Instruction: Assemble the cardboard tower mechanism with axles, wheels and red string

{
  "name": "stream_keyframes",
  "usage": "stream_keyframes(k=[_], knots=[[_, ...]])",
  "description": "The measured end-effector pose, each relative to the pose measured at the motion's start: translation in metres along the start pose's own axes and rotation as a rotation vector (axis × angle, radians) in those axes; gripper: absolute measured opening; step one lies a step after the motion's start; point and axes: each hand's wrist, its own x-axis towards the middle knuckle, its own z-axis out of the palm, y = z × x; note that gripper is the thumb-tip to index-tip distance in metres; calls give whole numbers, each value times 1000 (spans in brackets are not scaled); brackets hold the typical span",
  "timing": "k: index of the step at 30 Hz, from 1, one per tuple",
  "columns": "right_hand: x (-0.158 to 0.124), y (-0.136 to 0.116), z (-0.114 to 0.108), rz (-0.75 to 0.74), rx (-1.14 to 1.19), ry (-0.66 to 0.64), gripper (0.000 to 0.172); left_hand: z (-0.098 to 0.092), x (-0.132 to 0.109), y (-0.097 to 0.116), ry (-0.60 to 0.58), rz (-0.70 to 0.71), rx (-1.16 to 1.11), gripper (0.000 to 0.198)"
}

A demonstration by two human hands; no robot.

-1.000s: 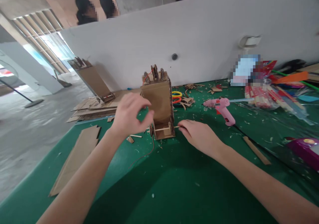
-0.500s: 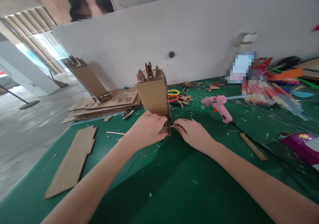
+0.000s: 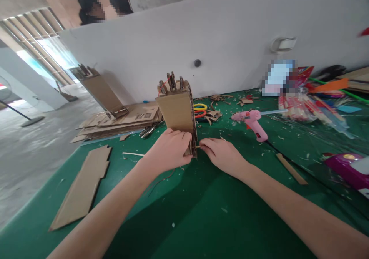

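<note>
Your green table (image 3: pixel 201 220) carries an upright cardboard tower (image 3: pixel 175 111) near its middle. To your left lie a flat cardboard strip (image 3: pixel 83 188) and, farther back, a stack of cardboard sheets (image 3: pixel 123 120) with pliers (image 3: pixel 148 131) just beside it. To your right lie coloured rings (image 3: pixel 200 110), a pink glue gun (image 3: pixel 252 121), a wooden stick (image 3: pixel 291 168) and a purple package (image 3: pixel 350 168). Small scraps are scattered all over.

White partition wall (image 3: pixel 230 32) — grey concrete floor (image 3: pixel 29 155), bright slatted window (image 3: pixel 40 36)

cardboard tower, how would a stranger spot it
On the green table, in front of the white partition, the cardboard tower stands upright. The left hand grips its base and the right hand pinches a thin stick at its side; the other cardboard model, far left, leans.
</note>
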Motion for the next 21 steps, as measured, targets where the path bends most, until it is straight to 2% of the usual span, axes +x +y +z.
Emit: stream_keyframes(k=[5, 11, 21], knots=[[0, 0, 0, -1, -8, -5, 21, 2, 1, 1, -24, 33, -70, 23], [-1, 1, 0, 5, -16, -6, 22, 3, 1, -3, -23, 30, -45, 21], [-2, 1, -1, -1, -24, 5, 24, -12, -10, -15, -78, -20, 51, 20]])
